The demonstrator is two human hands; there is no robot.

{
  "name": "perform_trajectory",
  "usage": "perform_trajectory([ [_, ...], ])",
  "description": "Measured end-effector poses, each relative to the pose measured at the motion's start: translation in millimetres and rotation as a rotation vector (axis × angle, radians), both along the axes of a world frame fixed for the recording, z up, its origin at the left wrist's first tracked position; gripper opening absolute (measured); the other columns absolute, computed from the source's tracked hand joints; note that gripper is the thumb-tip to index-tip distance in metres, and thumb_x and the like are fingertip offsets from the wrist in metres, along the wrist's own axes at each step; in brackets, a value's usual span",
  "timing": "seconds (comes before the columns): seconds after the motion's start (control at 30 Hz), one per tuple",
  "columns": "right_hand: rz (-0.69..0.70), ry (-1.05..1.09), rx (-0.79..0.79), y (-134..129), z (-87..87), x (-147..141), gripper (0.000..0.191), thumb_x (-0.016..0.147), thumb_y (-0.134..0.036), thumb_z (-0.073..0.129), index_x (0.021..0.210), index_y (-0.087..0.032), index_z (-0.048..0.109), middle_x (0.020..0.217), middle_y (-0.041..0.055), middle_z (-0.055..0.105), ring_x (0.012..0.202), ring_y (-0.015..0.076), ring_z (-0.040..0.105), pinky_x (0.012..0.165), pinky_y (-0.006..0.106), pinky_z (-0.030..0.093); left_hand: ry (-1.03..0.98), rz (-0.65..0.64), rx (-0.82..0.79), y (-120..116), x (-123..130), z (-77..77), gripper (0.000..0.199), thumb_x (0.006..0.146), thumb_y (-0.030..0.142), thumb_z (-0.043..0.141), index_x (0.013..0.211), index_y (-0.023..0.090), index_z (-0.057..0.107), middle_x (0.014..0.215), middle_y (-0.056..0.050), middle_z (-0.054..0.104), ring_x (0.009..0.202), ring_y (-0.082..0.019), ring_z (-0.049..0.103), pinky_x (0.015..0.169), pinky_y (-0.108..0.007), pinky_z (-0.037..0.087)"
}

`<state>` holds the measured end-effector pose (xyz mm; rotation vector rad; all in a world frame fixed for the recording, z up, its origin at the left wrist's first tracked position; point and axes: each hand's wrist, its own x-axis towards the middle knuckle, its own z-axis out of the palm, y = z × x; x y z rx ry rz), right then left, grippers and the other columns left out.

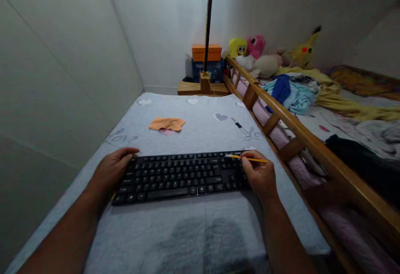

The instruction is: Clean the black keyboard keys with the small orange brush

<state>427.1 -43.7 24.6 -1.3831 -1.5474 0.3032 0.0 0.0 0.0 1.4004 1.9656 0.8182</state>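
A black keyboard (181,176) lies flat on the pale blue patterned cloth (162,232). Around its left end my left hand (112,170) is closed, with the thumb at the top left corner. My right hand (259,174) pinches a thin yellow brush (251,158) over the keyboard's upper right part. The brush's pale tip points left, at the keys near the top row. Under my right hand, the keyboard's right end is partly hidden.
Beyond the keyboard lie an orange cloth (167,123) and a wire tool with a black band (239,125). A wooden rail (293,126) runs along the right. Behind stand a dark pole (208,20) and an orange box (206,52).
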Motion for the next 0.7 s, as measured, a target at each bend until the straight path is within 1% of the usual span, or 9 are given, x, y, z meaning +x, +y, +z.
perform_trajectory([
  [0.13, 0.112, -0.033, -0.042, 0, 2.5, -10, 0.015, 0.090, -0.027, 0.060, 0.083, -0.021, 0.072, 0.080, 0.0034, 0.073, 0.075, 0.0194, 0.069, 0.070, 0.029, 0.052, -0.047, 0.008, 0.003, -1, 2, -2.1, 0.045, 0.080, 0.047, 0.057, 0.112, 0.019, 0.073, 0.091, -0.003, 0.075, 0.079, -0.023, 0.067, 0.067, -0.029, 0.048],
  [0.2, 0.130, -0.054, -0.048, 1, 1.6, -12, 0.015, 0.090, -0.027, 0.060, 0.084, -0.021, 0.072, 0.082, 0.0041, 0.074, 0.077, 0.0201, 0.070, 0.071, 0.030, 0.053, -0.040, 0.010, 0.011, -1, 2, -2.3, 0.044, 0.080, 0.046, 0.057, 0.111, 0.018, 0.073, 0.091, -0.004, 0.075, 0.078, -0.022, 0.066, 0.067, -0.029, 0.048],
  [0.3, 0.116, -0.082, -0.040, 3, -1.2, -10, 0.015, 0.090, -0.027, 0.059, 0.084, -0.021, 0.072, 0.082, 0.0045, 0.074, 0.078, 0.0207, 0.070, 0.073, 0.031, 0.053, -0.022, 0.004, 0.021, 0, 0, -3.5, 0.043, 0.081, 0.045, 0.056, 0.109, 0.018, 0.073, 0.093, -0.005, 0.075, 0.079, -0.022, 0.066, 0.068, -0.030, 0.047],
  [0.43, 0.027, -0.109, -0.014, 4, -5.4, -3, 0.015, 0.090, -0.027, 0.058, 0.082, -0.021, 0.070, 0.081, 0.0046, 0.073, 0.078, 0.0210, 0.070, 0.074, 0.032, 0.052, -0.027, -0.007, 0.027, 1, -2, -6.1, 0.043, 0.080, 0.046, 0.056, 0.110, 0.018, 0.073, 0.094, -0.005, 0.075, 0.079, -0.023, 0.066, 0.069, -0.030, 0.047],
  [0.53, -0.057, -0.108, 0.005, 3, -7.5, 4, 0.015, 0.089, -0.027, 0.058, 0.080, -0.021, 0.069, 0.078, 0.0037, 0.071, 0.074, 0.0203, 0.069, 0.071, 0.031, 0.052, -0.026, -0.005, 0.019, 0, -2, -5.9, 0.044, 0.081, 0.046, 0.055, 0.110, 0.019, 0.073, 0.094, -0.005, 0.076, 0.078, -0.023, 0.066, 0.067, -0.029, 0.047],
  [0.63, -0.145, -0.116, 0.056, 2, -7.0, 9, 0.013, 0.087, -0.026, 0.059, 0.077, -0.022, 0.067, 0.075, 0.0027, 0.069, 0.070, 0.0197, 0.066, 0.070, 0.031, 0.051, -0.004, -0.010, 0.023, 0, -2, -4.5, 0.045, 0.080, 0.047, 0.055, 0.109, 0.019, 0.074, 0.092, -0.005, 0.076, 0.078, -0.023, 0.067, 0.067, -0.029, 0.048],
  [0.7, -0.179, -0.110, 0.090, 0, -4.9, 8, 0.013, 0.086, -0.025, 0.059, 0.076, -0.022, 0.066, 0.074, 0.0022, 0.068, 0.070, 0.0195, 0.065, 0.069, 0.031, 0.050, 0.009, -0.016, 0.030, 1, -3, -4.1, 0.045, 0.079, 0.047, 0.055, 0.108, 0.019, 0.074, 0.092, -0.005, 0.076, 0.079, -0.024, 0.067, 0.068, -0.030, 0.048],
])
